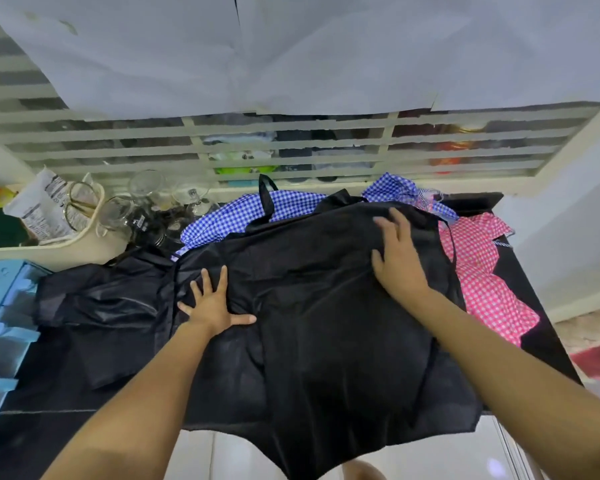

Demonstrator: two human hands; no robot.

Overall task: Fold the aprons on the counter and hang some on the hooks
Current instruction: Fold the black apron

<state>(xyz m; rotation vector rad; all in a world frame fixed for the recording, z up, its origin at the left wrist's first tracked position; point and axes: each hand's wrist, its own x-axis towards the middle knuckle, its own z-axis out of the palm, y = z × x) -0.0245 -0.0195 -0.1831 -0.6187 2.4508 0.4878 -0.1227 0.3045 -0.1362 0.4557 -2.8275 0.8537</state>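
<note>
Black glossy fabric apron (309, 306) lies spread on the dark counter (42, 386), hem over the near edge | head view: left hand (215, 306) splayed flat on it, right hand (399, 251) flat, blurred | step: smoothing before first fold, I judge; next needs an edge gripped | hooks out of view; black-on-black creases hard to trace

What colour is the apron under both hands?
Plain black apron, seen in the head view.

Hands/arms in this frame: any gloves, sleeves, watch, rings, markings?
Nothing worn. Left hand and right hand are bare: no gloves, rings, watch, bands or markings visible. No sleeve reaches into frame on either side.
</note>
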